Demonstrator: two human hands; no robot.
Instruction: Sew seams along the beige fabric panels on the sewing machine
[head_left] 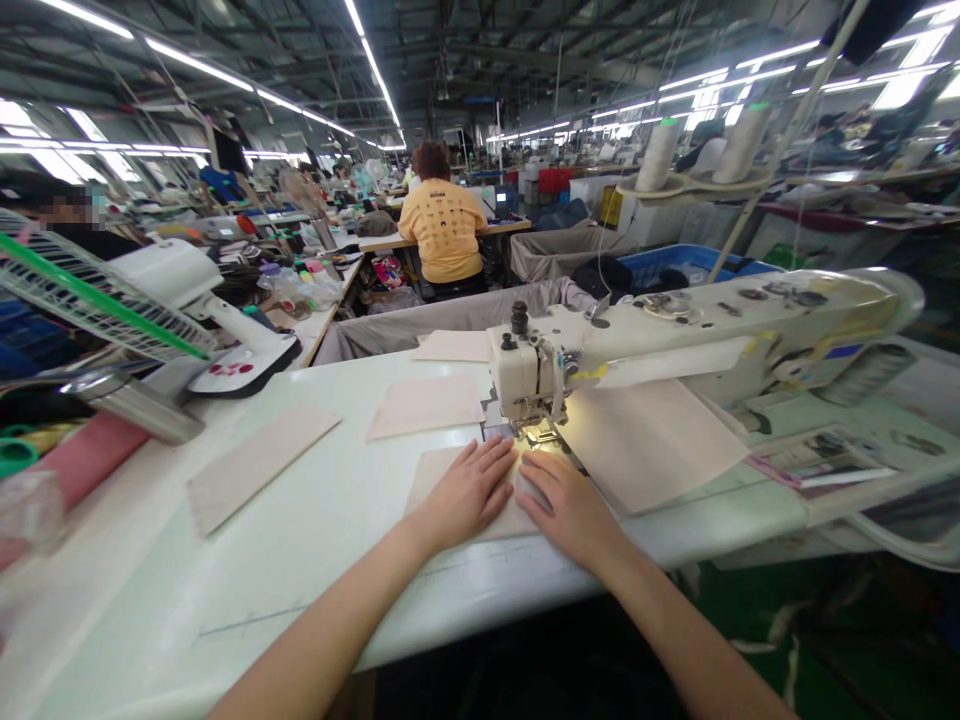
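Observation:
On the pale green machine table [315, 520], a cream fabric piece [431, 470] lies partly under both hands. My left hand [469, 490] rests flat on it, fingers stretched toward the lit needle area. Beside it, my right hand [566, 500] presses on the fabric with curved fingers, thumb apart from the index finger. A greyish patch shows between that thumb and index finger; I cannot tell what it is. The sewing machine [525, 375] stands just beyond my fingertips, its presser foot [541, 435] lit by a lamp. A larger cream panel [660, 450] lies right of the needle.
More cream pieces [427, 405] lie behind and left of my hands, one [262, 465] farther left. A fan [240, 340] and a steel flask [139, 400] stand left. Thread cones [656, 155] rise at right. A person in yellow [442, 230] sits ahead, beyond a cloth-lined bin [450, 310].

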